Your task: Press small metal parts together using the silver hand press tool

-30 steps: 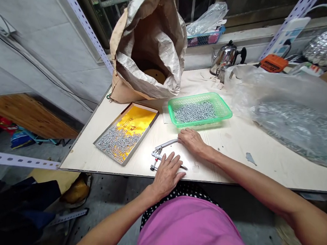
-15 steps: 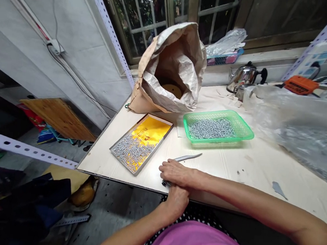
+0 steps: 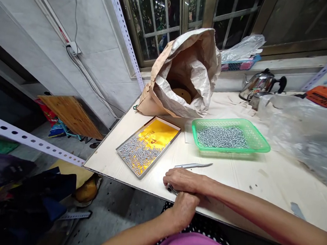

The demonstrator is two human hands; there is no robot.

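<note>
Pulled back to table (image 3: 261, 179) edge | right hand (image 3: 183, 180) clamps metal tool (image 3: 194, 165) | left hand (image 3: 183, 211) grip hidden | tray (image 3: 160, 154) half-covered with screws (image 3: 138, 156)

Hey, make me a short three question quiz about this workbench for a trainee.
1. True or false: the green plastic basket holds small metal pieces.
2. In the flat metal tray with yellow lining, its silvery pieces lie mostly at: A the near end, B the far end, C both ends evenly.
3. Which hand rests on the slim metal hand tool?
Key: 1 true; 2 A; 3 the right hand.
</note>
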